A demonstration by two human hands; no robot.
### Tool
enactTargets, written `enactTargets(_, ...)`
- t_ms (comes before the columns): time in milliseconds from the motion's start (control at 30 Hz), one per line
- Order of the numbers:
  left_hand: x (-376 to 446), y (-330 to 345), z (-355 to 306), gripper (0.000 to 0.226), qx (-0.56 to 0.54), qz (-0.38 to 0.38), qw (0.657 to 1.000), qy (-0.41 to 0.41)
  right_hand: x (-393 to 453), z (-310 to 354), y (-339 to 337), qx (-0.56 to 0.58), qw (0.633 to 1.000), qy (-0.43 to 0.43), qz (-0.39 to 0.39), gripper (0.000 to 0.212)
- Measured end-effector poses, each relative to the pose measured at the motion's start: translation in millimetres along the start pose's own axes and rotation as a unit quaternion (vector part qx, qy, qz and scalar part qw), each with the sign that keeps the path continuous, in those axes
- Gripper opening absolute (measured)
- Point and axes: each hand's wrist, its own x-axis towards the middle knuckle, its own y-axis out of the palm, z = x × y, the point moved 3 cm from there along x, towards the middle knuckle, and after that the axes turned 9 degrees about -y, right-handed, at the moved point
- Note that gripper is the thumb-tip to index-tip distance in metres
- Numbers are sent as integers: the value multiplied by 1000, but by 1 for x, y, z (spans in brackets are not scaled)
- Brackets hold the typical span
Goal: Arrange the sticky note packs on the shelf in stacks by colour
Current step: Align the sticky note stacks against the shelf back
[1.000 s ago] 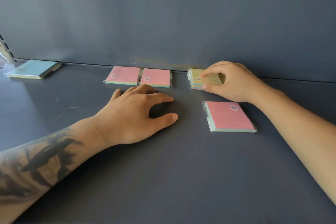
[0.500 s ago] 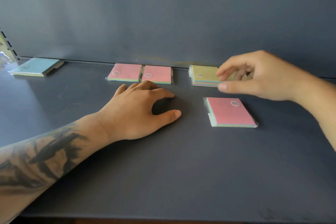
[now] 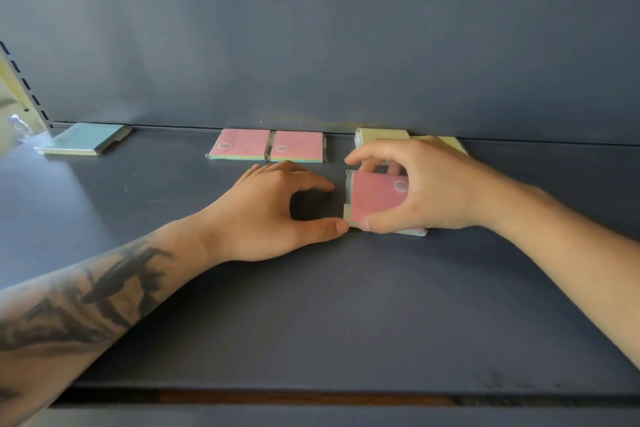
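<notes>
Right hand (image 3: 426, 191) grips a pink pack (image 3: 375, 199) of sticky notes from above, thumb on its near edge and fingers curled over its far edge. That pack lies mid-shelf, slightly right of centre, and whether it is flat on the surface or just lifted cannot be told. A round white sticker sits near its far right corner, partly under the fingers; its print is too small to read. Clear wrapping shows along the left edge, with pale green and blue layers under the pink top sheet.

Left hand (image 3: 273, 210) rests palm down on the shelf (image 3: 311, 322) just beside the pack, fingers relaxed and spread, holding nothing; its thumb tip touches or nearly touches the pack's near left corner.

Behind the right hand, against the back wall (image 3: 311, 45), lies a yellow pack (image 3: 381, 135), partly hidden by the knuckles. Left of it, two pink packs (image 3: 268, 146) lie side by side and touching, each with a round white sticker whose writing is unreadable. Well apart, at the far left, lies a blue pack (image 3: 85, 142) near a slotted upright (image 3: 24, 87).
</notes>
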Motion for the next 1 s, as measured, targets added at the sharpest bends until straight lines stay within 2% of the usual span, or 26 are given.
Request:
enactTargets(100, 1, -7, -5, 37, -229, 37, 973, 6, 4, 14, -3, -28, 994, -48, -91, 80)
enactTargets(167, 0, -13, -7, 30, -296, 42, 954, -9, 5, 22, -3, -20, 985, -88, -149, 81)
enactTargets(267, 1, -13, -8, 24, -326, 32, 945, -20, 7, 27, 2, -26, 969, -133, -207, 81)
enactTargets(333, 4, -11, -6, 20, -349, 24, 936, -18, 8, 23, 7, 6, 966, -141, -215, 78)
enactTargets(433, 6, -12, -1, 28, -361, 23, 932, -22, 7, 7, 5, 98, 962, -107, -232, 62)
enactTargets(533, 6, -14, -1, 22, -333, -8, 943, -19, 7, -2, 1, 202, 951, -76, -220, 48)
enactTargets(600, 4, -15, -5, 15, -328, -30, 944, -17, 7, -3, 2, 244, 947, -78, -193, 50)
enactTargets(700, 3, -17, -9, 17, -362, -47, 931, -14, 5, -3, 2, 309, 932, -72, -177, 41)
enactTargets(833, 4, -21, -4, 38, -468, -27, 881, -57, 4, -2, 8, 388, 889, -43, -242, 26)
enactTargets(900, 4, -21, -2, 39, -467, -5, 882, -64, 3, 2, 12, 392, 878, -40, -273, 25)
enactTargets(1000, 2, -17, -4, 31, -430, 15, 901, -60, 0, 7, 17, 384, 873, -44, -299, 29)
